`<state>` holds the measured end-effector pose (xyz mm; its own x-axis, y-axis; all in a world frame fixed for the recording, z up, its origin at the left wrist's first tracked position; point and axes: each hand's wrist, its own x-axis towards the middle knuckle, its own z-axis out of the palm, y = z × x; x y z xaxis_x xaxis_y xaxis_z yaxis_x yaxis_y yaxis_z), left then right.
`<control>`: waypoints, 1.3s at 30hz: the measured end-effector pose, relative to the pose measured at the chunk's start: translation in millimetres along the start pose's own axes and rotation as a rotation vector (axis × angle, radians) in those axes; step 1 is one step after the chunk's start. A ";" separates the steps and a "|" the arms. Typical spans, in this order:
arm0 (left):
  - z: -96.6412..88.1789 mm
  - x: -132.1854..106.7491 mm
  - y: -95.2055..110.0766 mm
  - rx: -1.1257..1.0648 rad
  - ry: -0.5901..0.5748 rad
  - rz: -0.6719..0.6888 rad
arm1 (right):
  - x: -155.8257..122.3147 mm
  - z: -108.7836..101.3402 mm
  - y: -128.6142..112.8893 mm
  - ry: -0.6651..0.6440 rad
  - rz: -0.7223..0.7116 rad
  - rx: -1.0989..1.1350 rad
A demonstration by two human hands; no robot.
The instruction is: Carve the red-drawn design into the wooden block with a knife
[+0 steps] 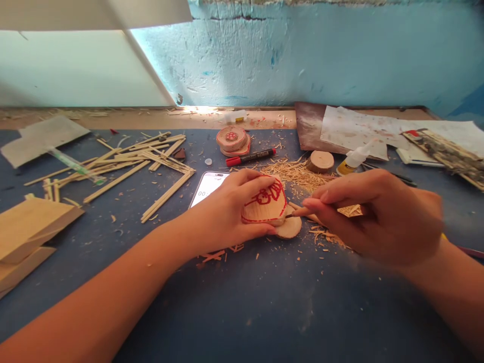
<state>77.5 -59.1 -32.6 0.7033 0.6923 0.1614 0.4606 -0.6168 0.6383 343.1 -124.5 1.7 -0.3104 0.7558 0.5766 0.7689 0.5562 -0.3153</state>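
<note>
My left hand (230,212) is closed around the edges of a wood slice (260,212), tilted up, with a flower drawn in red and a red line along its rim. In my right hand (363,217) is a thin wooden stick-like tool (298,213), gripped like a pen. Its dark tip is at the lower right edge of the slice; I cannot tell whether it touches. A smaller plain wood disc (290,229) lies on the table just beneath. Pale wood shavings (293,171) are heaped behind my hands.
A phone (207,186) lies partly behind my left hand. Beyond are a red marker (251,157), stacked decorated slices (232,140), a wood round (320,161) and a glue bottle (353,159). Thin sticks (124,161) and wooden blocks (34,227) lie left.
</note>
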 end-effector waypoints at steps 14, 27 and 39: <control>2.0 2.7 -1.6 -0.006 0.004 0.014 | 11.6 -4.0 -0.1 -0.081 -0.063 0.047; -0.1 8.8 7.8 -0.007 -0.057 -0.009 | 6.7 -7.7 -4.1 -0.160 -0.133 0.060; -0.8 6.0 -2.0 -0.001 -0.044 0.025 | 7.8 -10.5 2.3 -0.011 -0.161 -0.040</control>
<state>80.3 -53.4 -32.2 0.7378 0.6595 0.1439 0.4421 -0.6331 0.6354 348.3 -121.0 13.5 -0.4371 0.6620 0.6088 0.7303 0.6564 -0.1894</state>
